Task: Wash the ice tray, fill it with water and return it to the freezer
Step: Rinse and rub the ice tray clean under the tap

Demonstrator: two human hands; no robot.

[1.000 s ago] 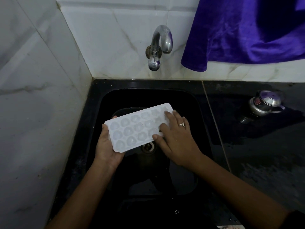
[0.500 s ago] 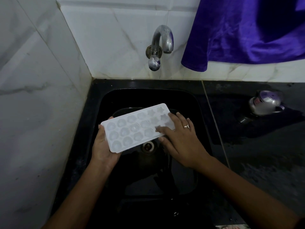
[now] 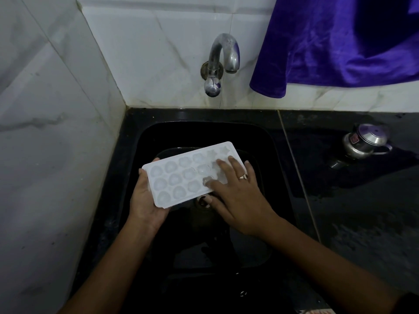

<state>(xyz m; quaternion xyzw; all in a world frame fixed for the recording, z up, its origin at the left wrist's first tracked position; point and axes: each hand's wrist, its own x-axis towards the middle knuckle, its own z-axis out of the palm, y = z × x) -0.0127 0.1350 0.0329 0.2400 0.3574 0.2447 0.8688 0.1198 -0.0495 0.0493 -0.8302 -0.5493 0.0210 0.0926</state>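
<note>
Ice tray hangs over the sink between the hands, its long axis running from the left hand, which grips the nearer end from beneath, away rightward to the right hand, whose straight fingers lie flat on the farther cells, the tap beyond both.

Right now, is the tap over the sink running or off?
Off, as far as shows: no stream falls from the tap toward the ice tray held over the sink.
</note>
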